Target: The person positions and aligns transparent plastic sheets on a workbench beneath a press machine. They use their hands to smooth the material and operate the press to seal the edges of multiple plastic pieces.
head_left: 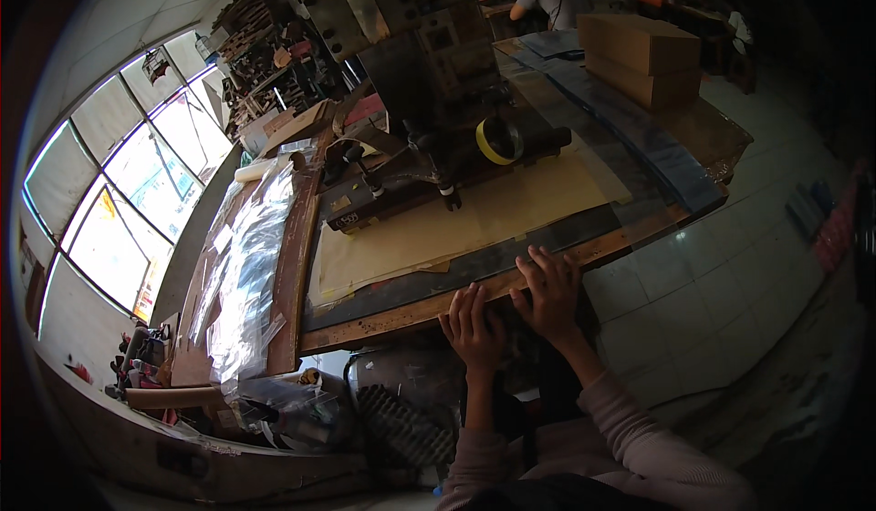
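My left hand (473,336) rests at the wooden front edge (401,314) of the workbench, fingers stretched out over it and nothing held. Beside it on the right, my right hand (550,301) lies on the same edge with its fingers spread, also without anything in it. Beyond both hands a large sheet of yellowish board (474,224) lies on a dark mat (392,303). A dark metal press machine (456,64) stands over the board. On its bar sits a roll of yellow tape (499,140), near a metal clamp (447,192).
Clear plastic bags (251,265) cover a side table at left, by the windows. Cardboard boxes (639,55) are stacked at the bench's far right, near blue sheets (652,160). Another person (557,0) works at the back. A dark ridged mat (401,424) lies below the bench.
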Demonstrator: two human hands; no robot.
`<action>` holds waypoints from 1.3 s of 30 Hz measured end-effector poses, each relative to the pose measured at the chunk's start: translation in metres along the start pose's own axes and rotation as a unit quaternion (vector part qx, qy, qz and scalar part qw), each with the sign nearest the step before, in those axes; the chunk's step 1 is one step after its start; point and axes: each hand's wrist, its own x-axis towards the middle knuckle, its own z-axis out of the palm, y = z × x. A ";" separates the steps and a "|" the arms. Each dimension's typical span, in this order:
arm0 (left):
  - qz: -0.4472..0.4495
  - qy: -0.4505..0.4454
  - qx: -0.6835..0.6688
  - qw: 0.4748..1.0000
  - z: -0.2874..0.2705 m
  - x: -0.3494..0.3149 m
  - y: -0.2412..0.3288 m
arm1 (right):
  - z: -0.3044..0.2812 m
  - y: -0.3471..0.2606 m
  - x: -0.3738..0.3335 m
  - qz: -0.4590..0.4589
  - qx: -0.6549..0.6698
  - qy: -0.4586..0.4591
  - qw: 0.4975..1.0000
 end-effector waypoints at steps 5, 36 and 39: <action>-0.016 -0.012 -0.020 1.000 -0.001 -0.004 -0.001 | 0.000 -0.001 0.000 -0.001 0.004 0.002 1.000; -0.034 -0.017 -0.051 0.998 0.000 -0.007 0.001 | 0.000 0.000 0.001 -0.005 0.005 0.000 1.000; -0.029 -0.012 -0.048 0.998 0.001 -0.008 -0.001 | 0.000 0.000 0.001 -0.006 0.007 0.002 1.000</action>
